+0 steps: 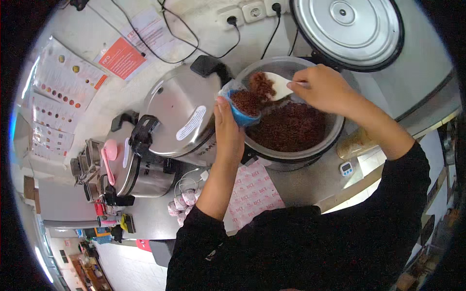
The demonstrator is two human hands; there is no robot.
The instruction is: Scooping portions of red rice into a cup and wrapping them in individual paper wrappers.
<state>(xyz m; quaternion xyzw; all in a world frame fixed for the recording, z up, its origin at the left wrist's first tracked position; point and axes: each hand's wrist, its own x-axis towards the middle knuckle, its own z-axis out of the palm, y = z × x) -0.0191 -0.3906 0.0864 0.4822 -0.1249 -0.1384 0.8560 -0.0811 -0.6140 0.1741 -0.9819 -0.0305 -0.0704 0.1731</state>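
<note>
Red rice (291, 127) fills the open cooker pot (324, 145) at the back of the bench (310, 186), dark reddish-brown grains nearly to the rim. Your left hand (227, 130) grips a small blue cup (242, 107) lined with a clear plastic bag, held tilted over the pot's left edge and already heaped with rice. Your right hand (321, 87) is closed around the handle of a white rice paddle (277, 85); its blade carries a clump of rice just above the cup's mouth, touching the heap. The pot's hinged lid (347, 26) stands open behind, shiny side showing. Just left of the pot, touching it, a closed steel cooker (182, 116); farther left another cooker (133, 165) with a pink paddle (109, 157) clipped to its side. Printed paper sheets (252, 194) lie on the bench under your left forearm. A small white timer (346, 168) sits right of the pot. Black cables run up to wall sockets (247, 10).
</note>
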